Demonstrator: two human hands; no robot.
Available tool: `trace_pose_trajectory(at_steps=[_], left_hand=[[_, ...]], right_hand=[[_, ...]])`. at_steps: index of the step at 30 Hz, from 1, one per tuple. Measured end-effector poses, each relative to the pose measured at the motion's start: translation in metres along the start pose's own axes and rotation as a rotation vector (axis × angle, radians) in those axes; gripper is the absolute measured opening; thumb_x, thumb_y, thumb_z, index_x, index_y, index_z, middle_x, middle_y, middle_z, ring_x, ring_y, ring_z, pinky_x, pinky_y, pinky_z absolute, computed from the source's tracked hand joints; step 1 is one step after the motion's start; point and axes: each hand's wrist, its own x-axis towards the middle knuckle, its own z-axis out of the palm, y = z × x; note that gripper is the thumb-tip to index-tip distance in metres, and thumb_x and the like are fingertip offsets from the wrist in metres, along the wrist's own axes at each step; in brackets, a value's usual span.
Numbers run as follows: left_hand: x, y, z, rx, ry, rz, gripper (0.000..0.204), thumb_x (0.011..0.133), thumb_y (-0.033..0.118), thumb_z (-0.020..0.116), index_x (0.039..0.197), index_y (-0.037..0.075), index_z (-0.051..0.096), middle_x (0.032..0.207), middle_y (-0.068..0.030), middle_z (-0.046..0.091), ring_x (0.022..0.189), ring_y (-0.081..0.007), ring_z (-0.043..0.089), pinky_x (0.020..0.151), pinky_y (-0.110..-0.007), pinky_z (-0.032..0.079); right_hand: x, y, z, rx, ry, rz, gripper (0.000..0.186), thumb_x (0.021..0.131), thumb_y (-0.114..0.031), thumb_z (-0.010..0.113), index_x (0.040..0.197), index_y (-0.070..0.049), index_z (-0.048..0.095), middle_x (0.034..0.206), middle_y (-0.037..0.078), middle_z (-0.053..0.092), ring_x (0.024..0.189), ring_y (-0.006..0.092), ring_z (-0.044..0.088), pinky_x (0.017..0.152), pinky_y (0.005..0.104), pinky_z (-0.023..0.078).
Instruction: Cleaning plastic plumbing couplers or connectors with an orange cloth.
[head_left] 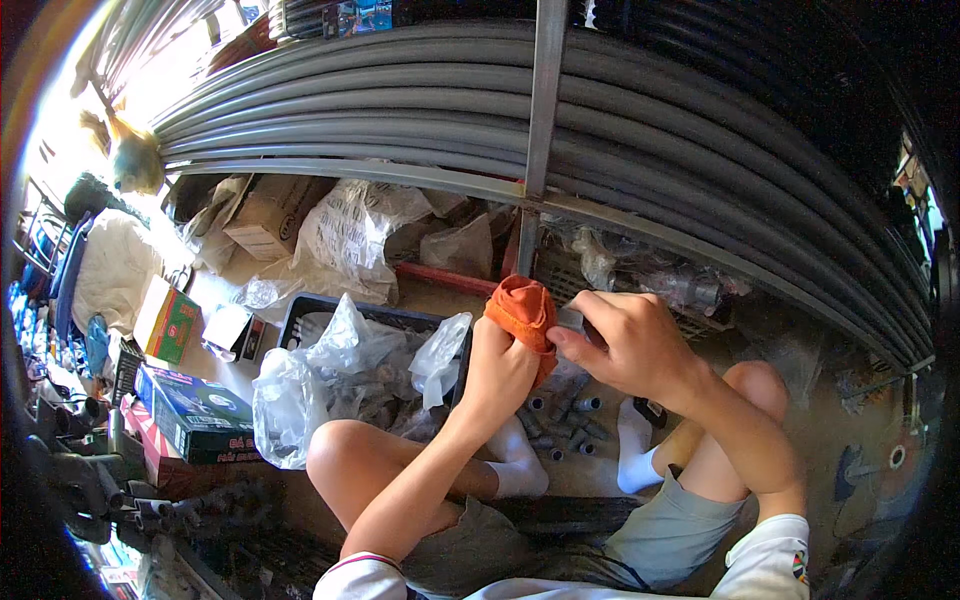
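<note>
My left hand (497,368) is closed around a bunched orange cloth (522,312), raised in front of my knees. Close at its right side is my right hand (632,340), with thumb and fingers bent together in a pinch. A small greyish piece shows by those fingertips, too little of it visible to name. What the cloth may wrap is hidden. Below the hands, several grey pipe fittings (587,404) lie on the floor between my feet.
To the left stands a black crate (300,318) with plastic bags (345,335) and grey fittings. Boxes (200,412) are stacked farther left. Long grey pipes (400,85) rest on a metal rack, whose upright post (541,110) rises just beyond my hands.
</note>
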Motion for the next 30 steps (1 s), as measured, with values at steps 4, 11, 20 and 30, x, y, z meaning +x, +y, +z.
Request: trace_pose_trajectory(at_steps=[4,11,20,30], left_hand=[[0.0,0.006,0.001,-0.055,0.01,-0.03,0.007,0.094,0.008,0.056,0.09,0.002,0.057,0.072,-0.0011,0.059,0.062,-0.0084,0.055,0.055,-0.027,0.044],[0.002,-0.002,-0.002,-0.027,-0.007,-0.064,0.008,0.094,0.009,0.056,0.091,0.002,0.057,0.075,-0.0008,0.058,0.071,-0.0067,0.053,0.061,-0.026,0.045],[0.001,0.005,-0.001,-0.16,-0.055,-0.228,0.01,0.097,0.011,0.055,0.094,0.002,0.057,0.076,-0.0006,0.058,0.07,-0.0083,0.056,0.06,-0.027,0.046],[0.003,-0.008,-0.013,-0.047,-0.067,-0.198,0.016,0.102,0.013,0.046,0.095,0.003,0.055,0.076,-0.002,0.056,0.07,-0.0087,0.055,0.058,-0.028,0.045]], right_hand=[[0.0,0.002,0.002,-0.013,-0.005,0.003,0.048,0.095,-0.046,0.064,0.077,-0.002,0.056,0.068,0.017,0.062,0.062,0.0384,0.065,0.056,0.0459,0.052],[0.0,0.002,0.001,-0.01,-0.015,0.013,0.049,0.094,-0.046,0.064,0.077,-0.002,0.056,0.068,0.017,0.061,0.063,0.0387,0.065,0.056,0.0461,0.052],[-0.001,0.001,0.0,-0.002,-0.025,0.023,0.041,0.094,-0.041,0.067,0.097,-0.001,0.058,0.081,0.017,0.063,0.069,0.0387,0.067,0.059,0.0464,0.054],[0.004,-0.003,-0.005,-0.027,0.021,-0.139,0.043,0.083,-0.018,0.076,0.12,-0.007,0.058,0.11,0.011,0.061,0.092,0.0332,0.07,0.074,0.0414,0.058]])
